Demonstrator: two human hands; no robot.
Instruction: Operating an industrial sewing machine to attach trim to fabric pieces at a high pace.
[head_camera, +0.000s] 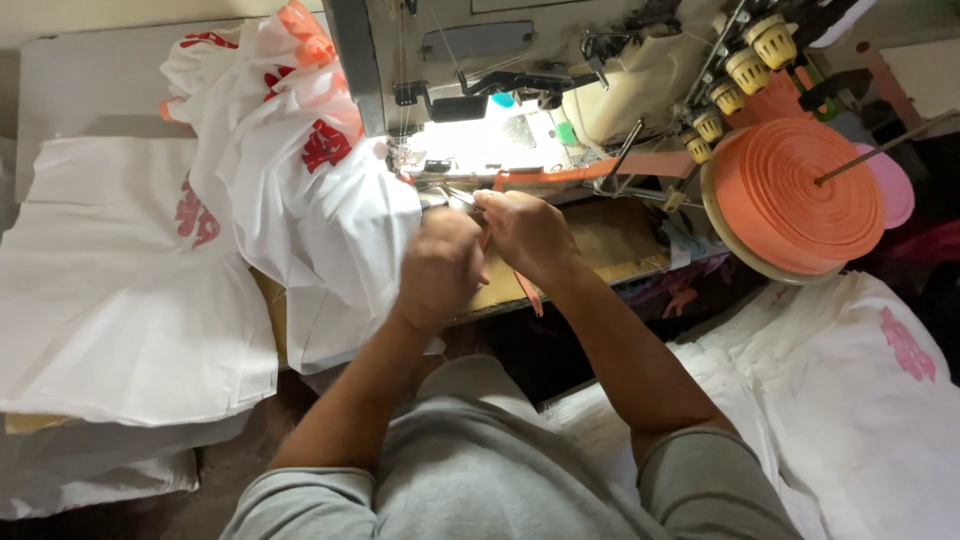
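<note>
Both hands meet at the middle of the tabletop (610, 245), just in front of the sewing machine (520, 90): the left hand (440, 265) is curled shut on the orange tape (560, 175), and the right hand (525, 230) pinches the same strip. The tape runs right to a large roll (790, 195) at the tabletop's right edge. White printed fabric (300, 190) is heaped at the left edge, touching the left hand.

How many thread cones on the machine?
4 visible: yellowish thread cones in a diagonal row at the machine's upper right; a possible fifth is unclear.
</note>
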